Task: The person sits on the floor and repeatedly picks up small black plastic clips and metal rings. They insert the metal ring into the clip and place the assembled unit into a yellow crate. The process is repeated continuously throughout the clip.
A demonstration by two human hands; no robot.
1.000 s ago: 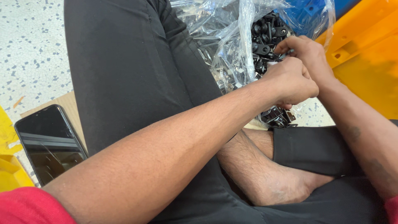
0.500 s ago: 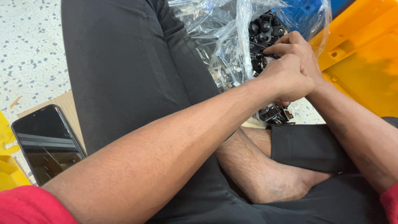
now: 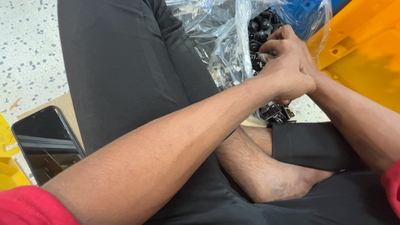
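Head view: I see my left hand (image 3: 287,77) reaching across my lap, clenched into a fist right at the mouth of the clear bag (image 3: 227,46). What it grips is hidden by the knuckles, so I cannot tell whether it has a part or only plastic. My right hand (image 3: 287,43) sits just behind it and touches it, fingers curled down onto the black parts (image 3: 260,31) inside the bag; whether it is pinching one of them I cannot tell either. The parts lie heaped in the bag, at the top of the view between my left knee and the yellow crate (image 3: 366,54). A few more black parts (image 3: 276,112) show through the plastic lower down, under my left fist, near my trouser cuff.

My legs are crossed, the bare foot (image 3: 271,175) tucked under the black trousers (image 3: 125,71). A dark phone (image 3: 46,143) lies face up on cardboard (image 3: 62,106) at far left, well apart from both hands.
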